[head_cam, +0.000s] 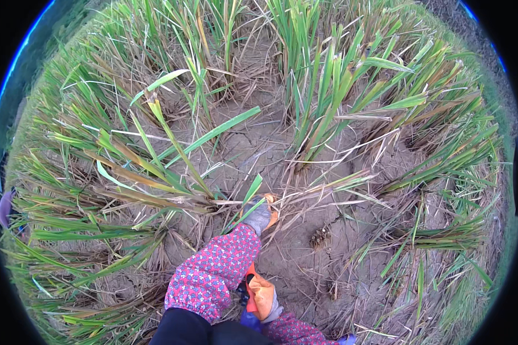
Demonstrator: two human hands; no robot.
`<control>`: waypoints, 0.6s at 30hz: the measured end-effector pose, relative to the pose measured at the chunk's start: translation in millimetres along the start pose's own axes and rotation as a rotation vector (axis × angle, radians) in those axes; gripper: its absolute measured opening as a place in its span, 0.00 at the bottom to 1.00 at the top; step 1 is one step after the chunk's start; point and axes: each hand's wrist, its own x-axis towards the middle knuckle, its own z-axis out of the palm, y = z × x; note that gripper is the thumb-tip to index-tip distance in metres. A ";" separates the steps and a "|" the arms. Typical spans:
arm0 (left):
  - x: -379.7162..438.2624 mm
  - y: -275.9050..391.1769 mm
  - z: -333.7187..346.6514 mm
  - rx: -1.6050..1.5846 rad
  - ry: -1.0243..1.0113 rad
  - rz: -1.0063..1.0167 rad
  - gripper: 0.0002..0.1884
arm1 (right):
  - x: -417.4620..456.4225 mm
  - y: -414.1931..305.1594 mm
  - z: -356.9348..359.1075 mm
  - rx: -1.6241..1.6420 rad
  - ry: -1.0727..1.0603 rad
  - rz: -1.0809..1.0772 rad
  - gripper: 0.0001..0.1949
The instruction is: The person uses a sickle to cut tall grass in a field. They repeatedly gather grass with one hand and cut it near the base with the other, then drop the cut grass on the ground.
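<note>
My left hand [258, 214], in a grey and orange work glove, reaches low among cut green and brown stalks. A grass-like clump [198, 194] leans away on its left, and dry straw [323, 189] fans out on its right. Leaves cross over the glove, so its grip on the stalks is unclear. Closer to my body, my right hand [265, 297], gloved alike, is closed on an orange and black tool [251, 291]. The tool's working end is hidden. Both arms wear pink floral sleeves [216, 267].
Tall cut clumps [323, 99] stand ahead and to the right. A low cut stub [320, 238] pokes from the cracked brown soil [293, 267], which is littered with straw. A purple object [5, 209] shows at the far left rim. Blue footwear [251, 320] is partly visible below.
</note>
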 end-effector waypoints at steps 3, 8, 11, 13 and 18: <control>-5.5 -16.5 8.5 -1.297 0.045 -0.251 0.13 | -53.0 -2.0 -12.3 0.030 0.098 0.107 0.07; -19.6 -15.2 -13.3 -1.604 0.078 -0.390 0.14 | -24.9 -8.6 -16.6 -0.316 -0.029 -0.154 0.07; -14.5 4.6 -20.3 -0.568 0.126 -0.073 0.18 | -16.0 -3.1 -22.6 -0.491 -0.108 -0.196 0.07; -8.3 19.8 -14.1 -0.492 0.150 -0.284 0.13 | -34.5 4.8 -34.4 -0.352 0.083 -0.018 0.10; -38.8 29.2 18.8 -1.909 0.029 -0.555 0.11 | -52.1 -12.1 -60.9 0.212 -0.007 -0.239 0.20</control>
